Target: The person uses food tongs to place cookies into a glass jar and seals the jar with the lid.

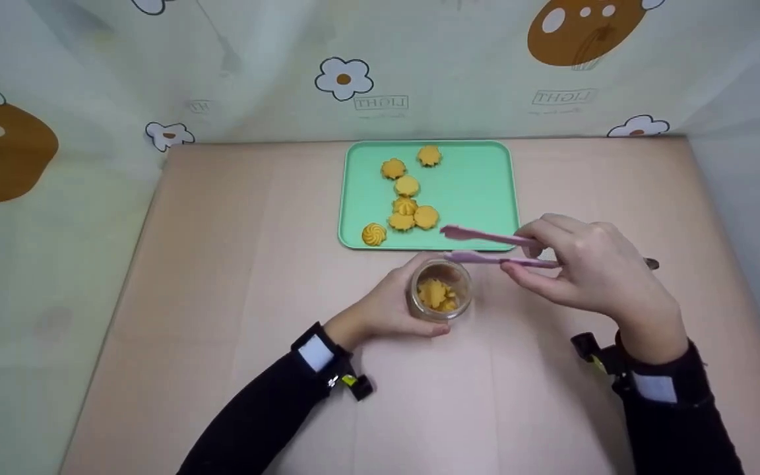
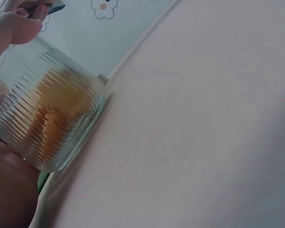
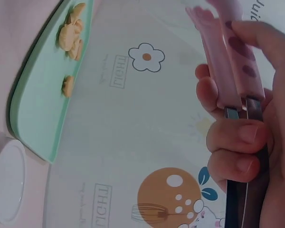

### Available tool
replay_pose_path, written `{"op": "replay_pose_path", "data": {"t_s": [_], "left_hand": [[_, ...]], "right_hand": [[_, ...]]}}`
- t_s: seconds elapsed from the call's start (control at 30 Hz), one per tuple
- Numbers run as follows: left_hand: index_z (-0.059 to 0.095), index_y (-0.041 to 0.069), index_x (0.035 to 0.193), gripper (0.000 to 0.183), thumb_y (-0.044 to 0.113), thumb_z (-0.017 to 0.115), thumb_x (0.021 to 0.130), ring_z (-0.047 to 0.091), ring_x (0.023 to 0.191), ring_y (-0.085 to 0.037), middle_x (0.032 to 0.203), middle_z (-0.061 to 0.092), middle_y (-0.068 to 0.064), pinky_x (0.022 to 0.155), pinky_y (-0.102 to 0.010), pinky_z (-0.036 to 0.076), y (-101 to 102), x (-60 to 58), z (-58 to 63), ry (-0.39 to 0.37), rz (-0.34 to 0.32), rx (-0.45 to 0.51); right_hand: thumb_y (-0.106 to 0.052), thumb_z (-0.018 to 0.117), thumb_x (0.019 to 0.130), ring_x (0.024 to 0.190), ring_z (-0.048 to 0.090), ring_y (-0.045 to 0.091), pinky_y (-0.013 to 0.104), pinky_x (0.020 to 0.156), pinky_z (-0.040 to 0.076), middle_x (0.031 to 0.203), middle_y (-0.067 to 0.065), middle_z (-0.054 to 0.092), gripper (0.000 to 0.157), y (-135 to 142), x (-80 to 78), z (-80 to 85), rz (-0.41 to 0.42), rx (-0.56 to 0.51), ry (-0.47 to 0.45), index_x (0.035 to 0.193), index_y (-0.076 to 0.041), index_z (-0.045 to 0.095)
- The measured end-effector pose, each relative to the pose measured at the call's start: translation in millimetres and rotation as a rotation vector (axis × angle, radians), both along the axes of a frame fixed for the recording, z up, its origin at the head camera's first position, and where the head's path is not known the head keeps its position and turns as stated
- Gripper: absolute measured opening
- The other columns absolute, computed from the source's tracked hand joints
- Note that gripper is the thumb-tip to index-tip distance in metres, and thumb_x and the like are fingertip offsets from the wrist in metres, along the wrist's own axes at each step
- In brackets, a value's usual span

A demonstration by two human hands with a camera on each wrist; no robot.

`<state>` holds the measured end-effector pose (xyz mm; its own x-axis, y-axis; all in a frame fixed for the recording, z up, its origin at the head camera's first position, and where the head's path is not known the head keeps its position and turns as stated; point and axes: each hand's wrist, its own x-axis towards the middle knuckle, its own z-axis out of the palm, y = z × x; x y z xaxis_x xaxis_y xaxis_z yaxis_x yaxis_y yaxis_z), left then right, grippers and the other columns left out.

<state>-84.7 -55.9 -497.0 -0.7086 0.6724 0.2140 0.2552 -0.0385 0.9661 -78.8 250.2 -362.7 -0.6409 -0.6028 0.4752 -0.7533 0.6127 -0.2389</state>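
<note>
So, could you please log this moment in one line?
left hand: grips glass jar, cookies inside | right hand: holds pink tongs, tips apart, nothing between | green tray: seven cookies

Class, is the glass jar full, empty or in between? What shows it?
In between: the glass jar holds yellow cookies, visible through its mouth, while the left wrist view shows clear glass above them.

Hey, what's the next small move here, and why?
Perhaps the right hand should bring the pink tongs to the nearby cookie on the green tray and pinch it: the tips are apart with nothing between them, and the left hand holds the open jar close by.
</note>
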Motion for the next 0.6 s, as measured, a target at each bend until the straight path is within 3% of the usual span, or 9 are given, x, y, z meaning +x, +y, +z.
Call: {"op": "replay_pose_path", "data": {"t_s": [0.13, 0.3, 0.47, 0.6], "left_hand": [[0.052, 0.015, 0.151, 0.09, 0.019, 0.1, 0.076, 0.058, 0.137, -0.021, 0.144, 0.065, 0.0, 0.122, -0.043, 0.045, -4.5, -5.7, 1.1, 0.015, 0.096, -0.005], [0.051, 0.014, 0.153, 0.093, 0.019, 0.1, 0.075, 0.059, 0.136, -0.018, 0.142, 0.067, 0.001, 0.123, -0.041, 0.043, -8.7, -10.7, 1.6, 0.02, 0.22, -0.013], [0.05, 0.014, 0.153, 0.091, 0.017, 0.098, 0.077, 0.06, 0.135, -0.017, 0.142, 0.067, -0.003, 0.122, -0.041, 0.044, -7.8, -12.7, 1.3, 0.026, 0.289, -0.001], [0.049, 0.013, 0.153, 0.09, 0.018, 0.097, 0.077, 0.06, 0.136, -0.017, 0.143, 0.066, -0.003, 0.121, -0.041, 0.046, -6.5, -12.1, -0.3, 0.035, 0.328, 0.007]], "right_hand": [[-0.03, 0.085, 0.091, 0.062, 0.055, 0.009, 0.028, 0.05, 0.048, 0.086, 0.002, 0.07, 0.029, 1.3, -7.0, -6.5, -0.094, -0.037, -0.012, 0.103, -0.005, 0.075], [-0.03, 0.086, 0.093, 0.067, 0.056, 0.015, 0.034, 0.057, 0.047, 0.083, 0.006, 0.071, 0.03, 5.2, -22.1, -24.9, -0.237, -0.08, -0.112, 0.104, -0.004, 0.076], [-0.035, 0.083, 0.096, 0.072, 0.06, 0.025, 0.041, 0.063, 0.048, 0.081, 0.008, 0.069, 0.033, 7.3, -35.3, -43.3, -0.355, -0.068, -0.248, 0.103, -0.003, 0.076], [-0.048, 0.076, 0.1, 0.077, 0.06, 0.029, 0.042, 0.066, 0.045, 0.087, 0.011, 0.069, 0.048, -0.3, -45.1, -50.8, -0.412, 0.006, -0.413, 0.11, -0.001, 0.074]]}}
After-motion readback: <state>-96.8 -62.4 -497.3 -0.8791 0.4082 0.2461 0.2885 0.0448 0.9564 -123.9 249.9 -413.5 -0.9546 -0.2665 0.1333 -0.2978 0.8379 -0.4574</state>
